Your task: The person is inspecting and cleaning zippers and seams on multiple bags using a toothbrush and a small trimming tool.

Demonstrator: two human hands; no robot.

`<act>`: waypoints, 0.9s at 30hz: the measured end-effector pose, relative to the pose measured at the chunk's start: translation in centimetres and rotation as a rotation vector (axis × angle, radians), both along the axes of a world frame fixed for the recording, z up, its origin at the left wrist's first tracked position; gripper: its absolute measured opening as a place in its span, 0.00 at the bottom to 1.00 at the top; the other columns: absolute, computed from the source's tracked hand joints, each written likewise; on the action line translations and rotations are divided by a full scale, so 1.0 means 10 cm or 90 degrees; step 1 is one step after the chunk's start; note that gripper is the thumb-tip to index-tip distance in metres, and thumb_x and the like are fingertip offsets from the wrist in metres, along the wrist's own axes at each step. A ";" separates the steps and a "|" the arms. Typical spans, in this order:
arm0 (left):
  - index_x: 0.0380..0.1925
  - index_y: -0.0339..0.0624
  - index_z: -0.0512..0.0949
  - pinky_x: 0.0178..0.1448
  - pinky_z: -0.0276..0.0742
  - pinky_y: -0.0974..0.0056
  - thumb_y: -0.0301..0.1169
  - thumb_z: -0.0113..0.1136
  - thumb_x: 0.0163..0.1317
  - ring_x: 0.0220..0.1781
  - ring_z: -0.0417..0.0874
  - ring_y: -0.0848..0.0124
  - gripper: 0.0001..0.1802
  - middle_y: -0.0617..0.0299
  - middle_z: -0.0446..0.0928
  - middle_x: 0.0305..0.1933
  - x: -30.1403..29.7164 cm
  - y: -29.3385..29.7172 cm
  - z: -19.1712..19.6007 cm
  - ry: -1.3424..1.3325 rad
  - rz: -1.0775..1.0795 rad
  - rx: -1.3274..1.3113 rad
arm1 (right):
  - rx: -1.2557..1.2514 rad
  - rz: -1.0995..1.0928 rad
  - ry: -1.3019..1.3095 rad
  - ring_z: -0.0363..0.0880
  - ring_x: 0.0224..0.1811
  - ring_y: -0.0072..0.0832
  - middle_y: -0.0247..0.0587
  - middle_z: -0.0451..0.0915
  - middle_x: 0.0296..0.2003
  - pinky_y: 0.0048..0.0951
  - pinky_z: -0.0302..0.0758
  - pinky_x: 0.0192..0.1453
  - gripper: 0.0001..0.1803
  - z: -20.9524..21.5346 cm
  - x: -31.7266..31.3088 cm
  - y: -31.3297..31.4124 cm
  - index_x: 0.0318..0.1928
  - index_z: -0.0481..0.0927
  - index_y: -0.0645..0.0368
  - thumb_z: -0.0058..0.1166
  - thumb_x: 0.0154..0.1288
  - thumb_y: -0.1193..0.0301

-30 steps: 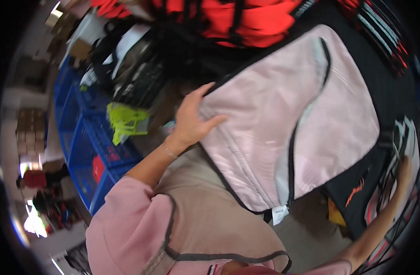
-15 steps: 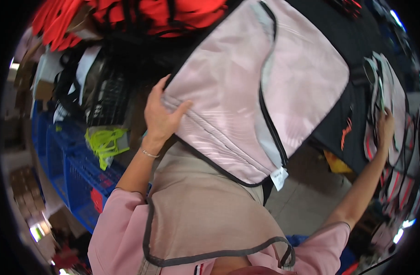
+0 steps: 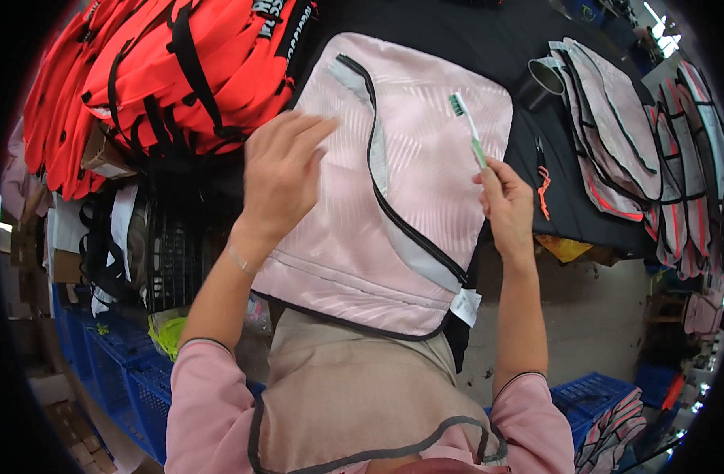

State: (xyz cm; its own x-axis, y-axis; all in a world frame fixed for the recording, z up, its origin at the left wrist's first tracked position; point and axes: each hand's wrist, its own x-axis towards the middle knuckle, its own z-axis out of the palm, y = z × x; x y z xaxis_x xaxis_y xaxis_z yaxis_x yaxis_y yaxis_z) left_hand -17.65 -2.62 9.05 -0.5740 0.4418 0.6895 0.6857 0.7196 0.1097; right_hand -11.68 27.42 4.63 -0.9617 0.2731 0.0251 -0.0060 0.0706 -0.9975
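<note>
A pink satin-like fabric panel (image 3: 425,150) with black binding lies in front of me on the black-covered table. A curved black zipper (image 3: 390,207) crosses it, pale grey lining showing along the opening, and a white label (image 3: 465,306) hangs at the near edge. My right hand (image 3: 508,207) grips a toothbrush (image 3: 473,130) by its green handle, its dark green bristles raised over the right part of the panel. Over the panel's left side is my left hand (image 3: 284,170), fingers stretched out, slightly blurred and holding nothing; whether it touches the fabric I cannot tell.
Red-orange bags (image 3: 152,87) with black straps are piled at the far left. A metal cup (image 3: 542,84), small snips with an orange cord (image 3: 543,186) and stacked panels (image 3: 607,118) lie to the right. Blue crates (image 3: 121,371) stand at lower left.
My right hand has come in from the far right stack and now holds the toothbrush over the panel. The left hand has let go of the panel's edge; the panel lies flatter and turned.
</note>
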 end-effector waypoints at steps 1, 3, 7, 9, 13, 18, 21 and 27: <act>0.47 0.45 0.79 0.58 0.68 0.56 0.18 0.55 0.51 0.56 0.75 0.59 0.21 0.60 0.77 0.49 -0.25 0.13 0.01 0.032 -0.044 -0.015 | -0.018 -0.003 0.000 0.62 0.20 0.09 0.31 0.78 0.32 0.12 0.56 0.19 0.14 0.02 -0.03 -0.09 0.52 0.77 0.66 0.51 0.70 0.72; 0.51 0.46 0.77 0.66 0.65 0.56 0.16 0.51 0.52 0.62 0.71 0.57 0.25 0.57 0.75 0.56 -0.75 0.32 -0.04 0.017 -0.085 -0.099 | -0.021 -0.008 -0.014 0.62 0.20 0.09 0.32 0.77 0.32 0.13 0.56 0.20 0.14 0.05 -0.08 -0.22 0.52 0.77 0.66 0.50 0.70 0.72; 0.54 0.50 0.76 0.77 0.45 0.45 0.21 0.53 0.53 0.64 0.70 0.60 0.26 0.58 0.73 0.56 -1.39 0.43 -0.24 0.018 -0.124 -0.372 | -0.016 -0.014 -0.051 0.62 0.20 0.10 0.32 0.76 0.31 0.13 0.57 0.21 0.14 0.02 -0.14 -0.34 0.52 0.77 0.66 0.50 0.70 0.72; 0.51 0.49 0.77 0.77 0.47 0.46 0.22 0.54 0.53 0.58 0.73 0.62 0.22 0.60 0.75 0.48 -1.38 0.41 -0.07 -0.073 -0.095 -0.472 | -0.027 -0.016 -0.069 0.60 0.22 0.09 0.29 0.76 0.30 0.14 0.57 0.23 0.15 -0.06 -0.17 -0.34 0.53 0.78 0.65 0.49 0.69 0.72; 0.42 0.47 0.80 0.74 0.56 0.48 0.26 0.54 0.54 0.40 0.77 0.65 0.14 0.63 0.73 0.30 -1.18 0.12 -0.38 0.002 -0.123 -0.327 | 0.015 -0.009 -0.031 0.62 0.24 0.10 0.30 0.76 0.30 0.14 0.60 0.26 0.15 -0.05 -0.34 -0.44 0.54 0.77 0.64 0.50 0.69 0.73; 0.40 0.43 0.80 0.68 0.65 0.49 0.24 0.57 0.53 0.39 0.78 0.63 0.13 0.61 0.74 0.31 -0.95 -0.16 -0.68 -0.012 -0.062 -0.163 | 0.115 0.043 -0.003 0.70 0.28 0.15 0.34 0.77 0.30 0.19 0.67 0.32 0.15 -0.08 -0.73 -0.64 0.53 0.78 0.62 0.51 0.68 0.74; 0.39 0.41 0.81 0.65 0.68 0.50 0.23 0.60 0.51 0.41 0.78 0.62 0.13 0.61 0.76 0.33 -0.95 -0.21 -0.69 -0.058 -0.076 -0.073 | 0.206 0.066 0.041 0.76 0.30 0.24 0.41 0.79 0.31 0.25 0.72 0.36 0.14 -0.12 -0.95 -0.78 0.52 0.78 0.62 0.52 0.66 0.75; 0.35 0.40 0.80 0.58 0.70 0.56 0.24 0.62 0.54 0.38 0.77 0.63 0.07 0.59 0.77 0.35 -0.95 -0.35 -0.79 -0.029 -0.040 0.043 | 0.361 0.125 0.188 0.79 0.34 0.42 0.45 0.80 0.36 0.38 0.74 0.38 0.11 -0.28 -1.17 -0.92 0.48 0.80 0.57 0.54 0.65 0.73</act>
